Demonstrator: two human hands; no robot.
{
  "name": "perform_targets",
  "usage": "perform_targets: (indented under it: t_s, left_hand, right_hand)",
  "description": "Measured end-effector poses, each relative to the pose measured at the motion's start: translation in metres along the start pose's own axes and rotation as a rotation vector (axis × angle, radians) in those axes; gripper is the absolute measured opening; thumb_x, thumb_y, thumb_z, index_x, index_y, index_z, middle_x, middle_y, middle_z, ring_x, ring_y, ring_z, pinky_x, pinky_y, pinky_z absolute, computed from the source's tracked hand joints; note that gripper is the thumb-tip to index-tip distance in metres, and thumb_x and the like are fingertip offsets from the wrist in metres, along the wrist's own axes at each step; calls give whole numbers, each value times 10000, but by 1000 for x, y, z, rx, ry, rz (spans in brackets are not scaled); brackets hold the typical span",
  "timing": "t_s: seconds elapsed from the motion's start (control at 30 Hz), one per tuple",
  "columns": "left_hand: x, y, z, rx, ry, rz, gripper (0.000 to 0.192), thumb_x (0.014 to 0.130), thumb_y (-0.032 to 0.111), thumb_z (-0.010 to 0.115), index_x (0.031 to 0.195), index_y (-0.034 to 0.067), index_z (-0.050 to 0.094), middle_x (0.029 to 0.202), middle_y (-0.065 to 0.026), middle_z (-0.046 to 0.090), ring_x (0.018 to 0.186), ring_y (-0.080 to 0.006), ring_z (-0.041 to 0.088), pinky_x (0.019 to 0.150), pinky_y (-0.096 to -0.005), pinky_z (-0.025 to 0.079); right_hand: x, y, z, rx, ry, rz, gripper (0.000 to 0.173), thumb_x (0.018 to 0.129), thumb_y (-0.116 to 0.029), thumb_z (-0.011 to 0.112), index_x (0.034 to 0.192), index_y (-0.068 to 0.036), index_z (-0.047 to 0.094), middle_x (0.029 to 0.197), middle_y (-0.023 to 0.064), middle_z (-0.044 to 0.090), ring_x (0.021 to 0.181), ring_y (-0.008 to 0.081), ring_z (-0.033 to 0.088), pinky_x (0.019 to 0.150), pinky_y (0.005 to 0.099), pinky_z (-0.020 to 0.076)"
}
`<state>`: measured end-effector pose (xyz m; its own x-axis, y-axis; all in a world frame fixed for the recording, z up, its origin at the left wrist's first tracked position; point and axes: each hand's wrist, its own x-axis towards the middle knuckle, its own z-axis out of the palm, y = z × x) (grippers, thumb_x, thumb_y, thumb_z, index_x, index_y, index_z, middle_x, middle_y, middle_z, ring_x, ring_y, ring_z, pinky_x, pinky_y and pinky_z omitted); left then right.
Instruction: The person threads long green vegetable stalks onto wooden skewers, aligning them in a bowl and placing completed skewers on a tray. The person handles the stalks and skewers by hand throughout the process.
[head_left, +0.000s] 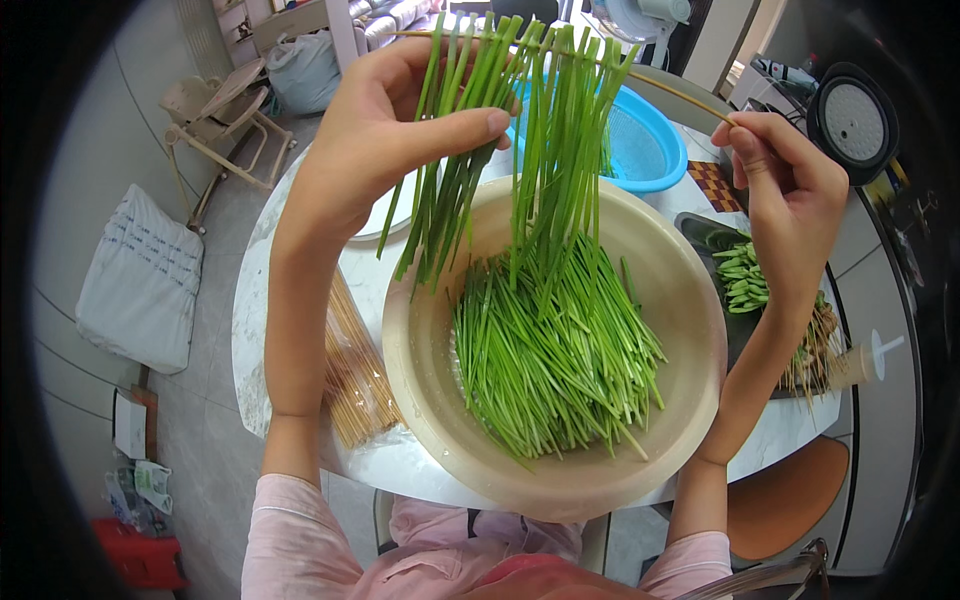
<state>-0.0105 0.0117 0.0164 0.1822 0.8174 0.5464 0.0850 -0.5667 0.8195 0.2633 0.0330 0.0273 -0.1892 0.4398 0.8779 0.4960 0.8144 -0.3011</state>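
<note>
Garlic chives hang in a row from a thin bamboo skewer (679, 91), which runs level above a large beige basin (675, 277). My left hand (420, 112) holds the left bunch of skewered chives (469, 150), its thumb across their front and its other fingers behind. At the skewer's right end, my right hand (780, 154) pinches the bare stick between thumb and fingers. The right bunch of hanging chives (559, 150) dangles free, its lower ends overlapping the pile. Inside the basin lies a thick heap of loose cut chives (555, 367).
A plastic-wrapped bundle of bamboo skewers (360, 382) lies left of the basin on the marble-patterned table (259, 337). Behind stands a blue plastic colander (652, 150). A dark tray (697, 225) with okra (742, 277) is at right, near a lidded cup (859, 364).
</note>
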Motion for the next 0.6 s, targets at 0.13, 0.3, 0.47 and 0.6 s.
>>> perform_targets:
  t_s: [0.13, 0.3, 0.47, 0.6]
  left_hand:
    - [1, -2, 0, 0, 4, 34, 363, 750, 50, 726, 1063, -32, 562, 897, -70, 650, 775, -145, 649, 718, -264, 535]
    - [0, 1, -4, 38, -11, 17, 357, 763, 57, 709, 1077, -36, 566, 917, -72, 646, 796, -130, 638, 742, -257, 519]
    - [0, 2, -3, 10, -24, 45, 312, 751, 41, 725, 1023, -26, 588, 881, -52, 643, 743, -113, 632, 666, -239, 528]
    - [0, 5, 2, 97, 47, -14, 342, 737, 96, 754, 1019, -11, 593, 879, -48, 643, 758, -102, 619, 681, -231, 507]
  right_hand:
    - [0, -1, -1, -5, -4, 6, 42, 804, 9, 617, 805, 16, 659, 652, 11, 641, 505, 34, 449, 466, 177, 346]
    - [1, -1, -1, 11, -25, 28, 45, 810, 10, 612, 808, 21, 656, 649, 3, 626, 518, 31, 440, 471, 175, 338]
    - [-1, -2, -2, 48, -14, 61, 49, 816, 12, 607, 811, 24, 654, 651, 0, 622, 528, 29, 443, 478, 174, 339]
    - [-1, -2, -2, 30, -30, 52, 57, 825, 6, 601, 813, 27, 653, 651, 0, 619, 528, 30, 446, 480, 173, 339]
